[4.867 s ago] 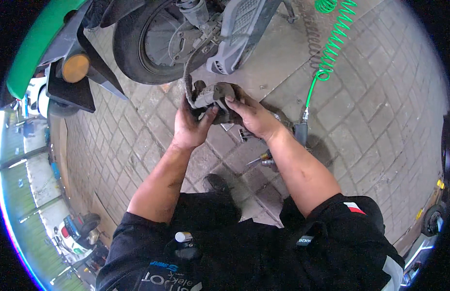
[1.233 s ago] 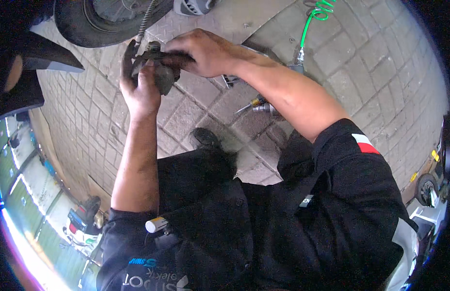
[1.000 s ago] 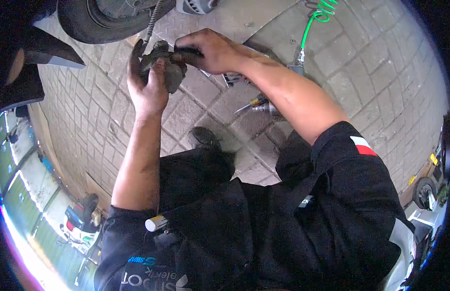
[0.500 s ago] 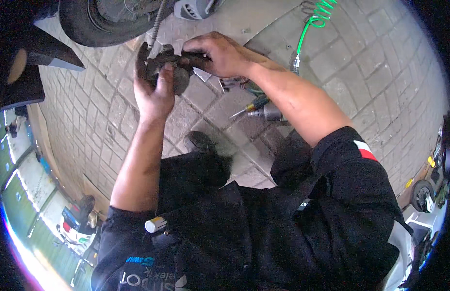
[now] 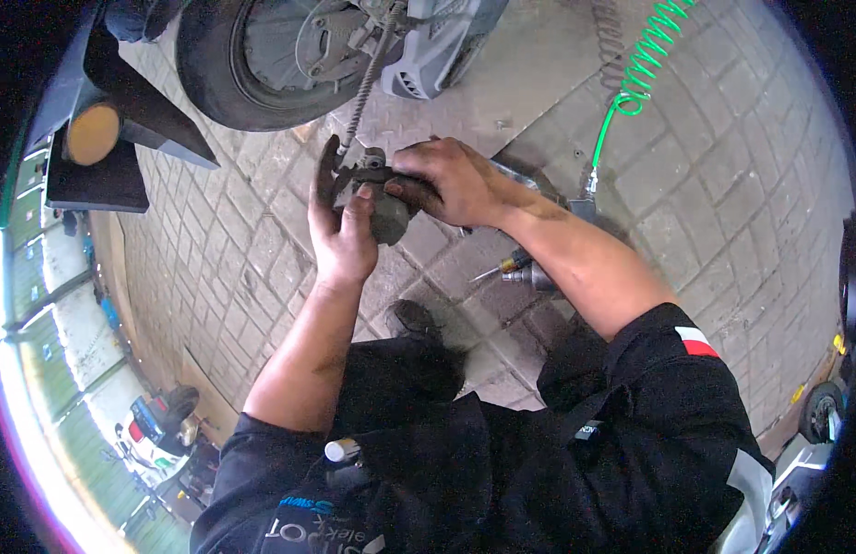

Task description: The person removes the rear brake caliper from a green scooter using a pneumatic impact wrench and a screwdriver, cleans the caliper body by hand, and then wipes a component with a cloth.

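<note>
A dirty, dark grey brake caliper [image 5: 388, 220] is held between my two hands, just below the wheel. A spiral-wrapped hose [image 5: 366, 92] runs down to it from the vehicle above. My left hand [image 5: 342, 242] grips the caliper from the left, thumb pressed on its near side and blackened fingers behind it. My right hand [image 5: 457, 183] is closed at the caliper's right side, with its fingertips on the caliper's upper part. Whether those fingers also pinch something small is hidden. Both hands are smeared with black grime.
A tyre [image 5: 204, 78] and a silver-grey panel [image 5: 419, 65] stand at the top. Right of my knees, a screwdriver [image 5: 511, 265] and a grey power or air tool [image 5: 537, 277] lie on the paving, partly under my right forearm. A coiled green air hose [image 5: 642, 69] hangs at upper right.
The view has shifted, so the wheel, hose and hands sit lower and further right in the picture. Both hands keep their hold on the caliper, with little change in grip.
</note>
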`<state>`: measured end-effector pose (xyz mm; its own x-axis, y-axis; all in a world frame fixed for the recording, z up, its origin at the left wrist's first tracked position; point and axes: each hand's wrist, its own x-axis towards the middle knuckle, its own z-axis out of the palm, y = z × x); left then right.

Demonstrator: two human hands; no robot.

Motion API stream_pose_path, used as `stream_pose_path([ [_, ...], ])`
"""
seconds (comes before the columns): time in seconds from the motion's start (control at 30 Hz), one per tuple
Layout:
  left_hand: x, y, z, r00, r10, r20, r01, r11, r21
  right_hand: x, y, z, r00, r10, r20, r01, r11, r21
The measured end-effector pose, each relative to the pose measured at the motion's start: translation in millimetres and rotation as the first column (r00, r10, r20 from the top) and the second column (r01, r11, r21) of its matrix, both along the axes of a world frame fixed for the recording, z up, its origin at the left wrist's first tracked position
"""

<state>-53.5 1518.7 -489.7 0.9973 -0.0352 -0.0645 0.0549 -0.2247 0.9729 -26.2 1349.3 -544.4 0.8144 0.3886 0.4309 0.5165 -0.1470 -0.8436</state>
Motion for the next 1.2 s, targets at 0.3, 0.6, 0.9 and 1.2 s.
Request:
stream_pose_path([
  [0.3,-9.6,-6.6,-14.1,0.996,0.092,-0.008,-0.092,0.993,-0.071,-15.9,1.1,-15.4,0.991,-0.118,0.058,0.113,0.991,0.074],
  [0.6,-8.8,3.8,-26.8,0.978,0.173,-0.119,-0.180,0.982,-0.050,-24.5,6.4,-14.2,0.990,-0.127,-0.059,0.126,0.992,-0.019],
  [0.9,0.9,-8.8,-8.5,0.974,0.143,-0.176,-0.170,0.973,-0.154,-19.0,3.7,-20.8,0.998,-0.049,-0.028,0.047,0.997,-0.064],
  [1.2,-8.5,-10.9,-19.0,0.972,0.121,-0.203,-0.101,0.989,0.104,-11.4,-13.7,-36.9,0.997,-0.075,-0.013,0.075,0.997,0.032],
])
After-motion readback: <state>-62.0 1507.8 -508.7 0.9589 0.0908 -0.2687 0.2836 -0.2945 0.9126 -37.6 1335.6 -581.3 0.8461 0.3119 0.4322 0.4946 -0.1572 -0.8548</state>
